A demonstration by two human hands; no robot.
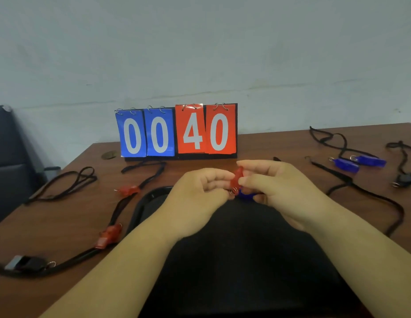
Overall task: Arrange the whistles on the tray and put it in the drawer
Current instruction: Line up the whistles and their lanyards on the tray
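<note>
We pinch a small red plastic whistle [238, 176] between our left hand [199, 191] and right hand [275, 187], fingertips closed on it, above the black tray [222, 260]. Its metal ring [233, 190] could snag the blue whistle [245, 195] just below and drag it.

At the back of the brown wooden counter [257, 143] stands a black flip scoreboard with ring-bound number cards [176, 131]. It has four cards in a row, and each card shows one big white number. The first blue card [131, 134] on the left says 0. The second blue card [159, 133] beside it says 0 too. The first red card [191, 129] says 4. The last red card [220, 130] on the right says 0. Read together from left to right, the cards say 00 40. I can see no other words or numbers anywhere.
</note>
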